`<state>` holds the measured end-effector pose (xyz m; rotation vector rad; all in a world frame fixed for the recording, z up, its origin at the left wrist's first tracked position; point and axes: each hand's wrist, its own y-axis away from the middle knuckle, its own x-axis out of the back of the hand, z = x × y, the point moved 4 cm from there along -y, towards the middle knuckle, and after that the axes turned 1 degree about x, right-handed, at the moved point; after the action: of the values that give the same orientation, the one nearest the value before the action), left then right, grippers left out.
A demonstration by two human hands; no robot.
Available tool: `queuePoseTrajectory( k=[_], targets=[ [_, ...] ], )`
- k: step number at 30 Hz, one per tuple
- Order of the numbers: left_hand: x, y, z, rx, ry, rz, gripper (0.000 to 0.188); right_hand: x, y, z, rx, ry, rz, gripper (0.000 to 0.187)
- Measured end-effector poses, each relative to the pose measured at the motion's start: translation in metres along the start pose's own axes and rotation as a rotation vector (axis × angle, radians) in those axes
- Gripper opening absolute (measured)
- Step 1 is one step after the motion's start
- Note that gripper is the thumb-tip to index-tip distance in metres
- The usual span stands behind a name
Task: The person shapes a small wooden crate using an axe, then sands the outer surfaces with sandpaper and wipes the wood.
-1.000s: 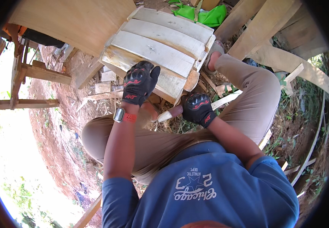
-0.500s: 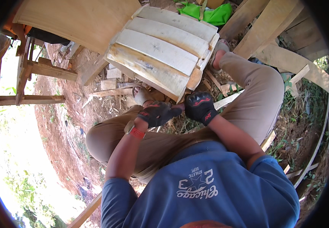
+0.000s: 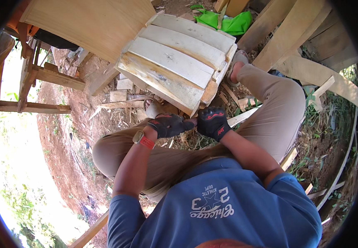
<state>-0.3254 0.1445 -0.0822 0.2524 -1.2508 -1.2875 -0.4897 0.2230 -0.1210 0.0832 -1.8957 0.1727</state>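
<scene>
Between my bent knees, both hands wear black gloves with red markings. My left hand (image 3: pixel 166 125) is closed, its fingers pointing at the other hand. My right hand (image 3: pixel 213 123) is curled into a fist beside it. A small brownish bit shows between the two; whether it is a fingertip or a held thing cannot be made out. Whatever the hands grip is hidden. Just beyond them is the near corner of a slatted wooden piece (image 3: pixel 168 58), whitish with brown stained edges. A watch with a red band (image 3: pixel 146 142) circles my left wrist.
A plywood sheet (image 3: pixel 90 25) lies against the slatted piece at the far left. Long planks (image 3: pixel 292 35) lean at the far right, near a green bag (image 3: pixel 236 25). A wooden frame (image 3: pixel 57 77) stands at left. Wood scraps (image 3: pixel 118 96) litter the dirt ground.
Both hands stay close together, shifting slightly left and down in view. The brownish bit between them shows a little less. The slatted piece looks otherwise unchanged.
</scene>
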Motion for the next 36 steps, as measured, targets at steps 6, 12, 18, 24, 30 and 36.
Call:
queuePoseTrajectory(
  k=[6, 12, 18, 24, 30, 36],
  targets=[
    [-0.011, 0.011, 0.006, -0.151, -0.052, 0.089, 0.071, 0.001, -0.001, -0.001, -0.005, 0.023, 0.026, 0.018],
    [-0.006, 0.005, -0.002, -0.114, -0.039, 0.058, 0.069, 0.026, -0.006, -0.008, 0.051, 0.070, 0.034, 0.019],
    [-0.013, 0.003, 0.013, -0.307, -0.241, 0.259, 0.039, -0.003, -0.002, 0.009, -0.002, 0.031, 0.037, 0.017],
    [-0.043, -0.015, 0.006, -0.276, -0.301, 0.276, 0.039, -0.028, 0.010, 0.018, -0.210, -0.179, -0.124, 0.032],
    [-0.064, -0.019, -0.008, -0.295, -0.188, 0.215, 0.040, -0.057, 0.041, 0.050, -0.485, -0.438, -0.493, 0.071],
    [-0.066, -0.013, -0.022, -0.400, -0.297, 0.339, 0.041, -0.057, 0.054, 0.041, -1.072, -1.808, -0.627, 0.041]
  ],
)
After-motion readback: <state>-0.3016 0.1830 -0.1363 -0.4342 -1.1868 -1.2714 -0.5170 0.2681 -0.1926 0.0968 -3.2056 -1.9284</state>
